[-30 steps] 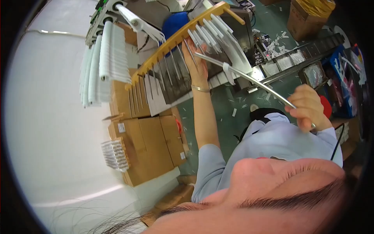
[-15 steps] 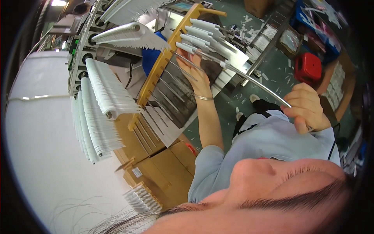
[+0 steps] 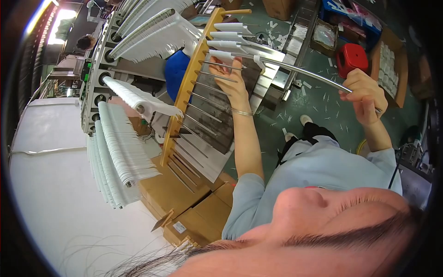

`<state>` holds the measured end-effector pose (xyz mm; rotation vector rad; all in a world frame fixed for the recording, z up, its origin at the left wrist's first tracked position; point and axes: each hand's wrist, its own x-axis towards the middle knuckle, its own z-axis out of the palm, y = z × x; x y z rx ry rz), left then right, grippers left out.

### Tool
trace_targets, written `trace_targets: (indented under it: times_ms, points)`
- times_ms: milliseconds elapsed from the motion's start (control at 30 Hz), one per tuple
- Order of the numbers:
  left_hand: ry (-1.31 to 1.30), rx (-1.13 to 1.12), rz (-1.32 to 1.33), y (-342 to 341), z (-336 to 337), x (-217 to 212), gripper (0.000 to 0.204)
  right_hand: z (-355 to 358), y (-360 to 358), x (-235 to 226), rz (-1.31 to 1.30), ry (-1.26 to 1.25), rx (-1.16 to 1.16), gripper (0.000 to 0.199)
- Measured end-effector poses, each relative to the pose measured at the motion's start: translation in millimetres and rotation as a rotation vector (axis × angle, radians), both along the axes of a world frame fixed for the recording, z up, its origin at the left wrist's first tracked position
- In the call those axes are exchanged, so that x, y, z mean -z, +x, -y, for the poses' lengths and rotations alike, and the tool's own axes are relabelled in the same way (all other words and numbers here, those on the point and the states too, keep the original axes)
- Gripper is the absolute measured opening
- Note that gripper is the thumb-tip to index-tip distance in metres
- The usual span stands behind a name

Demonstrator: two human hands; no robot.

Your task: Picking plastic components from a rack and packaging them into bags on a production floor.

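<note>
A long metal rod [image 3: 318, 77] runs leftward from my right hand [image 3: 367, 94], whose fingers are wrapped round its end. The rod bows slightly, and a small white piece [image 3: 257, 60] sits along it near the rack. My left hand [image 3: 230, 81] is at the yellow rack [image 3: 185, 94], its fingers closed at the lowest bundle of white strips [image 3: 221, 54]; the pins partly cover the fingers. More white strips [image 3: 228, 35] hang on the upper pins. Several bare metal pins [image 3: 203, 110] stick out along the lower part of the rack.
At left, a machine frame [image 3: 94, 78] carries rods hung with white fringed strips [image 3: 127, 143]. Cardboard boxes [image 3: 173, 187] stand below the rack. On the right are a red stool [image 3: 351, 61], a carton of white pieces [image 3: 386, 64] and a blue crate [image 3: 330, 5]. Scraps litter the green floor [image 3: 318, 104].
My right hand has risen, bringing the rod closer to level and bending it a little. My left hand stays at the rack. The rack and machine appear slightly shifted in view.
</note>
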<state>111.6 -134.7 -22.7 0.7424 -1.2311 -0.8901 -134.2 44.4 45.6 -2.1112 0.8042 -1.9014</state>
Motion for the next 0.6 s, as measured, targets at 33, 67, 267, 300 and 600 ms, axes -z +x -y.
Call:
trace_targets:
  times_ms: [33, 67, 267, 300, 600]
  points:
    - [0.000, 0.003, 0.000, 0.7, 0.3, -0.2, 0.051, -1.0, -1.6, 1.9, 0.027, 0.007, -0.008, 0.028]
    - [0.006, 0.005, 0.008, 1.4, 0.4, -0.8, 0.051, -1.2, -2.5, 3.3, 0.055, 0.014, -0.016, 0.030]
    - [0.087, 0.007, 0.004, -2.7, -8.2, -5.7, 0.064, 0.7, -6.8, 0.2, 0.039, 0.041, -0.019, 0.031]
    - [0.086, 0.003, 0.005, -5.1, -13.0, -6.6, 0.064, 1.2, -4.9, -1.9, 0.008, 0.060, -0.014, 0.031]
    - [-0.017, 0.048, 0.090, -27.5, -52.2, -5.5, 0.043, 7.3, -8.4, 1.4, -0.018, 0.042, -0.027, 0.035]
